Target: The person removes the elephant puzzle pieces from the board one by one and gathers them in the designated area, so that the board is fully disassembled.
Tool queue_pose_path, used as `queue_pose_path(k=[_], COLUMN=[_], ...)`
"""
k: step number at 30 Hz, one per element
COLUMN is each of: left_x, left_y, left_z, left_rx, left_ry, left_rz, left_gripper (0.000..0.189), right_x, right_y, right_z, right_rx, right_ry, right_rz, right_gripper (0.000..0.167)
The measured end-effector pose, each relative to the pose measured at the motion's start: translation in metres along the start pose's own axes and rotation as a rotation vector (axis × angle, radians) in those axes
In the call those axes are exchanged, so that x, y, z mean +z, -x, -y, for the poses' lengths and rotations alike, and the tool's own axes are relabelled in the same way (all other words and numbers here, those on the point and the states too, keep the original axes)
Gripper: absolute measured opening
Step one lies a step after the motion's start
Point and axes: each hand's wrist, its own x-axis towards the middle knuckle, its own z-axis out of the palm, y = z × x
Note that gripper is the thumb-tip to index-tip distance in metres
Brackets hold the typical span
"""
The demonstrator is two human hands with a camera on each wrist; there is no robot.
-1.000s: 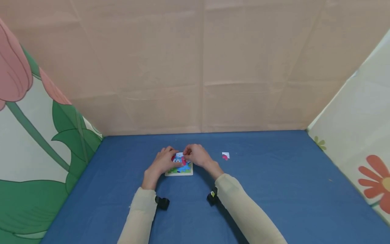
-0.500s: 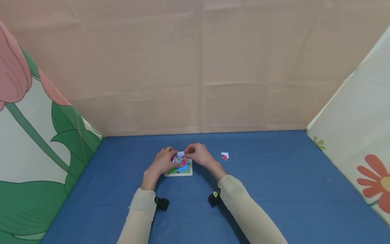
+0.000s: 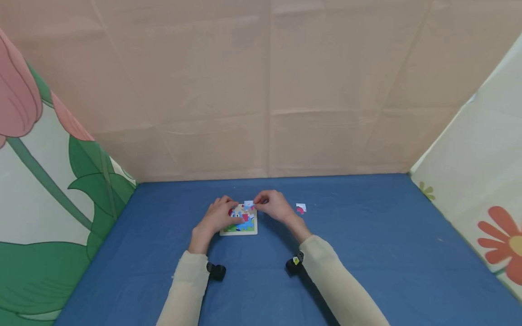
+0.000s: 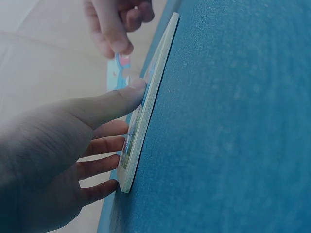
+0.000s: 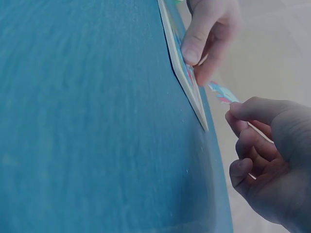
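A puzzle board (image 3: 239, 233) lies under the left hand (image 3: 218, 215), with a picture piece (image 3: 248, 204) in the right hand (image 3: 275, 206).
The left hand rests on the board with its fingers mostly extended, fingertips by the edge on its own side and thumb over the printed face; the right hand pinches the blue, white and pink piece between thumb and forefinger, its other fingers curled, and holds it above the far corner of the board nearest that hand. The board sits flat on the blue-covered table (image 3: 253, 285), between the two hands and partly hidden by the left. A white-and-pink loose piece (image 3: 301, 208) lies on the table just beyond the right hand's outer side.
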Motion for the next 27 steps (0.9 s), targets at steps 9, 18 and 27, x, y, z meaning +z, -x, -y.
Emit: queue_pose_path(k=[9,18,27], left_x=[0.001,0.000,0.000], left_y=[0.000,-0.001,0.001], left_z=[0.000,-0.001,-0.001], left_rx=[-0.010,-0.023,-0.024], left_ry=[0.015,0.011,0.021], left_rz=[-0.001,0.001,-0.002], left_gripper=[0.068,0.068,0.069], right_x=[-0.012,-0.026,-0.037], right_y=[0.008,0.016,0.024], right_z=[-0.004,-0.014,-0.026], right_rx=[0.027,0.083,0.089], right_ry=[0.014,0.022,0.020], right_rz=[-0.038,-0.053,-0.076], right_gripper=[0.004,0.005,0.006])
